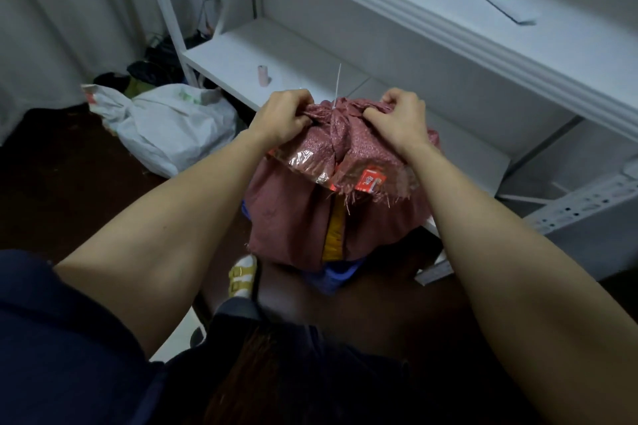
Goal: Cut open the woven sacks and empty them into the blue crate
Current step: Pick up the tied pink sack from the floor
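Both hands grip the gathered neck of the red woven sack [331,217], left hand [283,117] and right hand [400,121] fisted either side of its white tie [336,90]. Soft, bulky cloth (probably light packets inside) hangs below them over the blue crate [336,278].

- A home room used for storage, by its looks.
- White shelving [276,55] beyond the fingers [376,114], holding an air-conditioner remote [507,5].
- White plastic bags [172,124] lie on the dark floor [69,166], left of them.
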### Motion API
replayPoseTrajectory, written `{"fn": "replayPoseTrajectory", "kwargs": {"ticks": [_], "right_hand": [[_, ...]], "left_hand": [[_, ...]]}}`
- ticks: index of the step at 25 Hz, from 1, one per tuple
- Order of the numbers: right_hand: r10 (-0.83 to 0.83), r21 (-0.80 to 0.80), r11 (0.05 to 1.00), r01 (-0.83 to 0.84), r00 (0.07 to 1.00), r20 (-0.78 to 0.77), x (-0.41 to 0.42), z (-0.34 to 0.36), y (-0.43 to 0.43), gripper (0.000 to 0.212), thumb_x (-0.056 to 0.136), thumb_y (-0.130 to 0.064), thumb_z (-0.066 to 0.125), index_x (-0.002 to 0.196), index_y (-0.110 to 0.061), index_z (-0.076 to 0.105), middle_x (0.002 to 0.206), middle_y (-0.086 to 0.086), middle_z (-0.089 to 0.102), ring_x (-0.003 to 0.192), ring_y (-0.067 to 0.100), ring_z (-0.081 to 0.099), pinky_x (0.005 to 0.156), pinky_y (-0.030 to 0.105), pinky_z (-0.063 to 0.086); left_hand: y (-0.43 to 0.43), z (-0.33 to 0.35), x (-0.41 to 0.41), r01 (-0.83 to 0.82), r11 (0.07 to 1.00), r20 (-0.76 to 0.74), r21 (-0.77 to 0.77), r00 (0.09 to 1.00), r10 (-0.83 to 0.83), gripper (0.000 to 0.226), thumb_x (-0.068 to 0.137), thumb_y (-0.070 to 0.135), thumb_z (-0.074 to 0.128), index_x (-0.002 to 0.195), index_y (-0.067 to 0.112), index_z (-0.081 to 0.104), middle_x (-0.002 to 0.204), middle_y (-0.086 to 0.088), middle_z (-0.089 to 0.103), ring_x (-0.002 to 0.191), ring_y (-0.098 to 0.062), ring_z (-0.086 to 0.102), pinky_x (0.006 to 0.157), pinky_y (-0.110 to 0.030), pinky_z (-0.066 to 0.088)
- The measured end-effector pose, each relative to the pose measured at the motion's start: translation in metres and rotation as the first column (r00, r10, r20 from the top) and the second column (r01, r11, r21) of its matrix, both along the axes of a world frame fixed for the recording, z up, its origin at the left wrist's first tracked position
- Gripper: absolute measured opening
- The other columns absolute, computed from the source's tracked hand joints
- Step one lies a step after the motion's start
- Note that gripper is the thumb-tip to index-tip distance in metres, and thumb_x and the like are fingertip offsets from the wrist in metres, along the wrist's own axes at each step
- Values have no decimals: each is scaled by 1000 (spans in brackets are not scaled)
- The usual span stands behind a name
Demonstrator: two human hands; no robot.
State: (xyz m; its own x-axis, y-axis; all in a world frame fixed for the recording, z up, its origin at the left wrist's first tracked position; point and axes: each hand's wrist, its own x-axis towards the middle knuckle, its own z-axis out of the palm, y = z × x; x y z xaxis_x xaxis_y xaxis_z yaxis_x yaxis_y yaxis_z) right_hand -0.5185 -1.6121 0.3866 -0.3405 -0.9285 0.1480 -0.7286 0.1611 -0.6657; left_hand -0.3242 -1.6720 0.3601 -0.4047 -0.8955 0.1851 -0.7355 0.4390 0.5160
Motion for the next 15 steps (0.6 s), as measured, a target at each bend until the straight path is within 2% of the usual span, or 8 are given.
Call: {"fn": "replayPoseTrajectory", "kwargs": {"ticks": [4,7,10,12,15], "right_hand": [[-192,23,981,191,979,73,-1,-6,-71,17,73,-23,64,62,-13,56,60,5,48,69,21,47,62,27,34],[-346,70,938,339,925,157,4,-13,-111,31,72,-20,63,49,-11,44,49,0,38,64,17,42,58,26,32],[-467,107,884,455,863,191,7,-17,-122,39,70,-17,63,44,-12,35,45,1,31,56,17,34,51,29,27],[-535,121,845,521,816,220,4,-20,-114,40,70,-17,62,45,-14,31,47,0,27,55,17,28,50,30,23],[-638,124,767,629,727,255,0,-22,-93,34,69,-19,62,49,-16,34,52,-1,26,58,15,29,53,29,23]], "left_hand": [[-87,-4,-11,140,990,-10,22,990,-140,21,80,10,61,100,5,62,97,-17,66,95,-34,59,83,-35,42],[-144,-6,-17,250,965,16,83,968,-252,19,80,12,61,98,7,63,93,-15,67,92,-32,59,78,-32,42],[-179,-7,-33,365,920,12,145,929,-370,14,78,12,61,92,9,63,89,-14,67,89,-31,60,78,-33,44],[-186,-10,-50,437,877,-49,200,899,-436,11,76,12,60,86,10,63,84,-13,66,82,-28,58,77,-33,44],[-180,-8,-75,554,794,-137,250,832,-537,9,75,19,57,80,12,59,76,-6,59,75,-20,51,70,-30,40]]}}
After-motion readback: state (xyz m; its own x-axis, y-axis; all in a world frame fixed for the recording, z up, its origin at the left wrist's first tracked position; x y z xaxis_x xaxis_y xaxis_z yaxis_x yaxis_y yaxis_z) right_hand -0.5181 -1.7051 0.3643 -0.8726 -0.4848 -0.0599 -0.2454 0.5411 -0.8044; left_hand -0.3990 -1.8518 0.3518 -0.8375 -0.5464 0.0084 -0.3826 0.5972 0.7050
